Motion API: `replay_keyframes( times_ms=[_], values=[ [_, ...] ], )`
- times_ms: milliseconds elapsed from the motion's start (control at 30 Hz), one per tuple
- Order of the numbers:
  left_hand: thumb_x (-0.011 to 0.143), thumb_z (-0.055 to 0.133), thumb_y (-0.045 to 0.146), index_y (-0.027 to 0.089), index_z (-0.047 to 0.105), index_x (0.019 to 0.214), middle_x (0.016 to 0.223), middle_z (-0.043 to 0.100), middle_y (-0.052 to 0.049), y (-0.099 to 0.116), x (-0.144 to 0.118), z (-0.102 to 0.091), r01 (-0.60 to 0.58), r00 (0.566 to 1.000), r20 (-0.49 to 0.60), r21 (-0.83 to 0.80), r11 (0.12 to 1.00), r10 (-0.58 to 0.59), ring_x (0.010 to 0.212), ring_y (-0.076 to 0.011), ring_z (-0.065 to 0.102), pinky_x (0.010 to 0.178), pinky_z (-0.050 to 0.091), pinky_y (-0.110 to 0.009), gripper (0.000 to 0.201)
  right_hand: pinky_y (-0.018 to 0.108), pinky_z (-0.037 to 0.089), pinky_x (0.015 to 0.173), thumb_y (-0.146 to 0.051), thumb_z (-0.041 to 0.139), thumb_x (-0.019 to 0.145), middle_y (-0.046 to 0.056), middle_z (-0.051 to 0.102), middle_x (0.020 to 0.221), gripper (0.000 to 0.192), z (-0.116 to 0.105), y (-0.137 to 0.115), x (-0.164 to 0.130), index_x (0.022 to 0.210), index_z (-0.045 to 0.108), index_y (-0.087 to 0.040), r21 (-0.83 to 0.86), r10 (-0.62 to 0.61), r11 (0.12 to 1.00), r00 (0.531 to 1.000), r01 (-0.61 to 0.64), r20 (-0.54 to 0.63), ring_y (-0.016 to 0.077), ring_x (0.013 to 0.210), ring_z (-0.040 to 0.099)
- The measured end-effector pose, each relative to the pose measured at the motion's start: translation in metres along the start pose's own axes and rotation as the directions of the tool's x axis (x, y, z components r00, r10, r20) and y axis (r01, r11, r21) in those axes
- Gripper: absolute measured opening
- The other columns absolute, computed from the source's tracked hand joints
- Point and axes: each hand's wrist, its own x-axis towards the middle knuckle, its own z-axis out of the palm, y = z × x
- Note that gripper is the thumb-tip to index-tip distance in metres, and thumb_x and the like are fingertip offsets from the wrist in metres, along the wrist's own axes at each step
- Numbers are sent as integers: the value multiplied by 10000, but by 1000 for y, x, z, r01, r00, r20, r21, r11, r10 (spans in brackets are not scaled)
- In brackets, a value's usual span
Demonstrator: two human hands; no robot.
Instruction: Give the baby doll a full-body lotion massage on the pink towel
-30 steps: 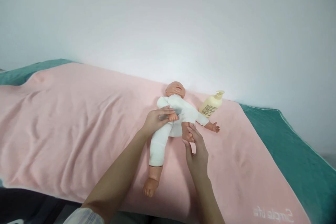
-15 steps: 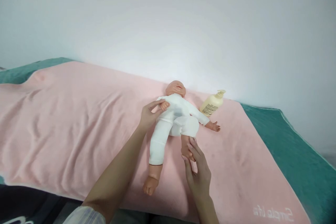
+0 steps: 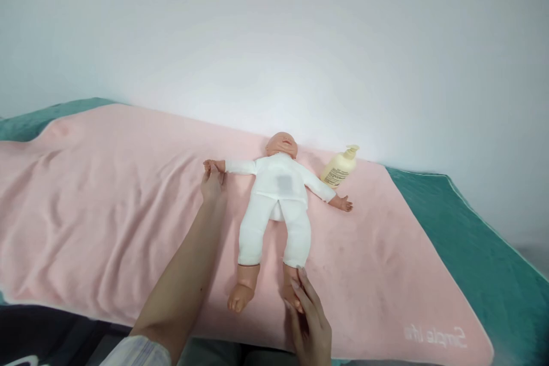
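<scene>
A baby doll (image 3: 281, 183) with a white cloth body lies on its back on a pink blanket (image 3: 150, 211), its head toward the wall. My left hand (image 3: 211, 183) is closed around the doll's hand at the end of its outstretched arm, on the left. Around the doll's foot on the right, my right hand (image 3: 311, 314) is closed, fingers along the ankle and thumb on the other side. Both doll legs lie extended toward me. A small grey patch shows on the doll's belly.
A cream pump bottle (image 3: 339, 168) stands tilted in view beside the doll's arm on the right. Under the blanket, a green cover (image 3: 467, 229) shows at both sides. A pale wall (image 3: 274, 40) rises behind.
My left hand has drawn the doll's arm from across its chest out to the left. My right hand has brought the bent leg down straight toward me.
</scene>
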Motion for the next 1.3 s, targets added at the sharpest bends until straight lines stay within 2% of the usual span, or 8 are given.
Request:
replay_keyframes(
  times_ms=[233,400,533,733,833,967,1067,1300],
  values=[
    [831,678,175,208,654,958,1015,658,-5,0,-15,7,-170,977,134,6,985,167,1027,-102,634,1017,463,-275,133,367,578,910,-184,495,945,120,533,1366,411,-1,0,1,1355,483,-215,-4,18,1000,1000,-18,-12,259,1210,561],
    [736,764,235,164,695,998,1102,683,-68,-2,-36,18,-417,882,322,197,887,344,1085,-206,626,1008,467,-345,280,353,570,923,-144,492,934,106,527,1374,427,-6,5,30,1354,479,-218,-21,16,1000,996,-18,-89,235,1236,543],
    [759,730,259,189,696,1077,1117,700,-63,-5,-57,20,-644,710,619,375,667,336,1071,-243,636,971,484,-391,327,353,571,920,-143,537,913,102,540,1358,452,-5,11,68,1352,476,-228,-6,-2,1000,982,1,-189,232,1245,536],
    [841,607,147,238,714,1052,1146,701,-39,-12,-60,18,-939,251,959,208,273,131,1098,-208,627,997,440,-401,253,394,556,939,-158,512,930,120,523,1369,384,5,13,115,1308,500,-226,42,-19,999,989,26,-146,245,1266,514],
    [841,607,122,246,717,1044,1113,714,-30,-13,-58,20,-965,171,982,151,215,79,1087,-205,634,963,452,-398,262,421,533,970,-170,505,936,126,514,1374,373,9,16,125,1306,498,-219,63,-8,998,989,18,-146,249,1281,497],
    [832,614,116,257,724,1023,1083,724,-24,-13,-58,21,-963,174,982,154,219,77,1076,-206,637,948,459,-398,262,410,535,963,-168,509,935,122,508,1378,371,11,17,130,1302,498,-220,68,1,998,990,8,-141,243,1285,491],
    [827,615,129,249,724,1040,1119,710,-37,-12,-57,20,-929,247,964,206,309,99,1089,-208,628,976,456,-402,267,407,534,967,-151,523,926,123,507,1378,375,7,13,125,1295,507,-217,74,-1,997,990,12,-144,242,1276,500],
    [713,765,260,190,713,1067,1113,702,-71,-3,-49,20,-577,721,634,326,749,279,1061,-245,639,986,472,-395,364,340,565,932,-130,555,905,107,515,1373,386,-10,-3,82,1281,541,-218,54,8,999,994,-2,-109,229,1235,542]
  ],
)
